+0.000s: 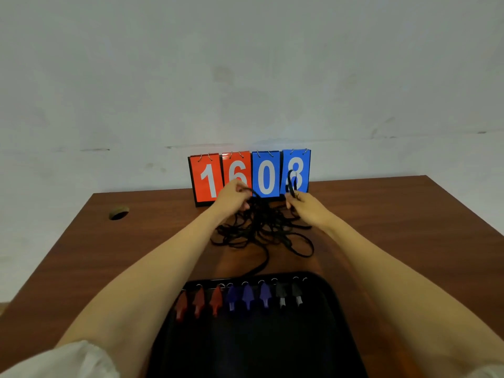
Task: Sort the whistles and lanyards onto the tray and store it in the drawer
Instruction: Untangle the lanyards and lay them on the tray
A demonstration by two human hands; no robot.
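Note:
A tangled heap of black lanyards (261, 230) lies on the brown table (109, 255), in front of the scoreboard. My left hand (234, 197) pinches a cord at the top left of the heap. My right hand (306, 207) grips a loop of cord raised above the heap's right side. A black tray (256, 339) sits at the near edge. Along its far rim lie several whistles in a row: red whistles (199, 301) at left, blue whistles (248, 296) in the middle, black whistles (289, 294) at right. One cord trails from the heap to the tray.
A flip scoreboard (249, 177) reading 1608 stands against the wall at the table's back edge. A round cable hole (119, 213) is in the table at the far left. A white sleeve (62, 361) shows at the bottom left.

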